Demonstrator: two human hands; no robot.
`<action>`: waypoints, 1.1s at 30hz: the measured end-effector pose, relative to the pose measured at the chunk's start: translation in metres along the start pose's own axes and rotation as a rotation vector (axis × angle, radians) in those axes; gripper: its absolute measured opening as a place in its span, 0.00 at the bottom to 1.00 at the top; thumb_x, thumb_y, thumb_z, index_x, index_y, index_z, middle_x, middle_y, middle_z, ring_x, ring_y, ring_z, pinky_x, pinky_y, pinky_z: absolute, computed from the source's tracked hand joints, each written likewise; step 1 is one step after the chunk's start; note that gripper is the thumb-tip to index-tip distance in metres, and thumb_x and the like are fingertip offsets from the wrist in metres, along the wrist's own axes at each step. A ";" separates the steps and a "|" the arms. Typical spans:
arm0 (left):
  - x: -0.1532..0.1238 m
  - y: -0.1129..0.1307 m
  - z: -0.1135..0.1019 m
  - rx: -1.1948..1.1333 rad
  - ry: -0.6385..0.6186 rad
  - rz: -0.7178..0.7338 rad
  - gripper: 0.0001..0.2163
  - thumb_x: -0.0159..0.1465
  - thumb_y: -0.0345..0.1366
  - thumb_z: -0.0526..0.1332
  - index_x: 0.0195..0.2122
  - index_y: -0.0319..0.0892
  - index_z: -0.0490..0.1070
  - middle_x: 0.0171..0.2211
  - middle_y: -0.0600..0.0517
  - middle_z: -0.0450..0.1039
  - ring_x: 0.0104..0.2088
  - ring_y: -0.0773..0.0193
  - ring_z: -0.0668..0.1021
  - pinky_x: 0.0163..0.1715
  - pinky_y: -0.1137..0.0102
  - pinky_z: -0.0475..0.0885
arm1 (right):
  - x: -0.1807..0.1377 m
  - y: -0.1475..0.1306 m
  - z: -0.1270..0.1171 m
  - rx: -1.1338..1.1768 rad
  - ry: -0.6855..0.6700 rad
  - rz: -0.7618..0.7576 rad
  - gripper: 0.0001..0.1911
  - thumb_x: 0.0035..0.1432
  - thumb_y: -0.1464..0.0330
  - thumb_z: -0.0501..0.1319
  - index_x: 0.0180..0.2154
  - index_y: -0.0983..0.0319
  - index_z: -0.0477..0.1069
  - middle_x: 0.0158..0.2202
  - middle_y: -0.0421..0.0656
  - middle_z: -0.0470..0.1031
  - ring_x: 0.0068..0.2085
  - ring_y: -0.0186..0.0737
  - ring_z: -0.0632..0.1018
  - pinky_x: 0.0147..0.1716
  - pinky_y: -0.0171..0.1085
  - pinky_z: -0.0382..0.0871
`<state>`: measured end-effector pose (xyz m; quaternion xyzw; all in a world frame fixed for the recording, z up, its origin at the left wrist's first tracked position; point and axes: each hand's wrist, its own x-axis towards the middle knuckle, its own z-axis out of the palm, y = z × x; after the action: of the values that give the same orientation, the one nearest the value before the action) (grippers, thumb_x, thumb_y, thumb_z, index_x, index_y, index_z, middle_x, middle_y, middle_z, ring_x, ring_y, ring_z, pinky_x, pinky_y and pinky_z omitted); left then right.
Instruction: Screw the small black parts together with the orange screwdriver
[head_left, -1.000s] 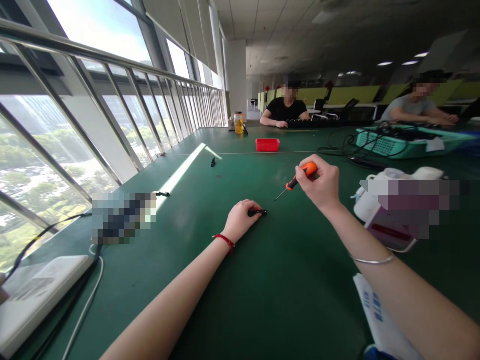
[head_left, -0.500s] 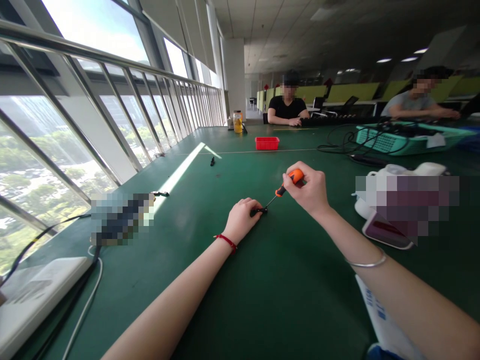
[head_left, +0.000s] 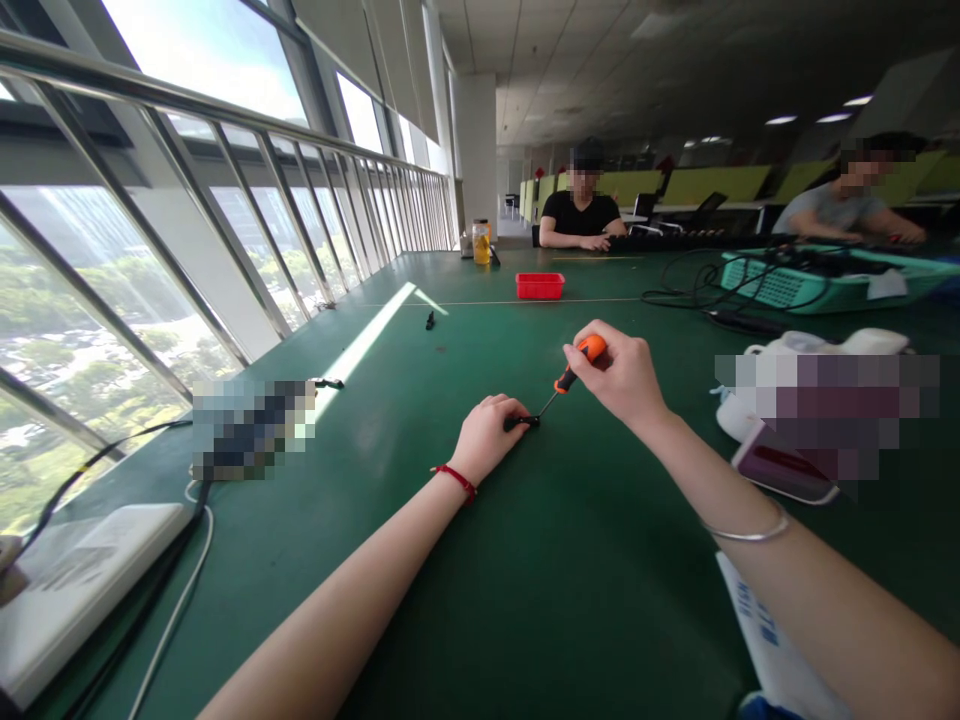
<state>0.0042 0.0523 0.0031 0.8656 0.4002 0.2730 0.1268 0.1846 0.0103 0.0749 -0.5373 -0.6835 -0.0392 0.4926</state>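
On the green tabletop (head_left: 600,570), my left hand (head_left: 491,435) holds down a small black part (head_left: 523,423) between its fingers. Part of that piece is hidden by the fingertips, and its exact kind does not show. My right hand (head_left: 619,375) grips a screwdriver (head_left: 567,378) with an orange and black handle, tilted down to the left. The thin metal shaft ends at the right end of the black part; whether it sits in a screw is too small to tell. Farther off, another small black piece (head_left: 430,321) stands on the table.
A red tray (head_left: 540,287), a jar (head_left: 481,243) and a teal basket (head_left: 780,285) with black cables lie farther back. White items and a phone-like object (head_left: 784,465) are at right. A power strip (head_left: 90,590) and cables lie left. Two people sit across.
The view has shifted slightly, so everything appears a little to the right. Both hands keep their holds, with the screwdriver tip still at the black part.
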 end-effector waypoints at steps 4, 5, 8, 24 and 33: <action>0.000 0.000 0.000 -0.019 0.003 0.002 0.04 0.57 0.31 0.59 0.33 0.43 0.73 0.35 0.52 0.73 0.38 0.62 0.73 0.39 0.69 0.68 | 0.002 -0.009 -0.004 -0.077 -0.038 0.016 0.12 0.54 0.59 0.56 0.24 0.59 0.63 0.16 0.35 0.61 0.19 0.31 0.63 0.21 0.32 0.53; 0.000 0.000 0.000 -0.024 0.003 0.003 0.04 0.57 0.31 0.59 0.33 0.43 0.73 0.34 0.53 0.73 0.38 0.62 0.73 0.39 0.69 0.69 | 0.003 -0.012 -0.005 -0.085 -0.060 0.022 0.10 0.54 0.60 0.56 0.26 0.59 0.64 0.17 0.35 0.62 0.20 0.32 0.64 0.21 0.32 0.53; 0.000 0.000 0.000 -0.032 -0.001 -0.001 0.04 0.57 0.31 0.59 0.33 0.43 0.73 0.34 0.53 0.73 0.38 0.62 0.73 0.38 0.69 0.69 | 0.004 -0.018 -0.009 -0.127 -0.113 0.050 0.06 0.50 0.66 0.55 0.33 0.58 0.65 0.21 0.36 0.66 0.22 0.34 0.67 0.22 0.32 0.54; 0.002 -0.005 0.002 -0.185 -0.006 -0.062 0.05 0.55 0.31 0.62 0.32 0.42 0.75 0.34 0.51 0.73 0.37 0.62 0.73 0.40 0.68 0.69 | 0.009 -0.023 -0.020 -0.240 -0.243 0.132 0.09 0.52 0.60 0.56 0.34 0.56 0.67 0.24 0.37 0.71 0.22 0.35 0.67 0.21 0.33 0.52; 0.002 -0.004 0.001 -0.141 -0.012 -0.046 0.05 0.56 0.31 0.61 0.33 0.42 0.75 0.34 0.51 0.73 0.38 0.61 0.73 0.40 0.68 0.69 | 0.009 -0.026 -0.024 -0.358 -0.218 0.144 0.10 0.52 0.63 0.55 0.38 0.55 0.67 0.23 0.37 0.71 0.21 0.36 0.66 0.21 0.33 0.50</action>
<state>0.0029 0.0564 0.0007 0.8466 0.3992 0.2923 0.1959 0.1796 -0.0083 0.1060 -0.6648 -0.6746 -0.0662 0.3139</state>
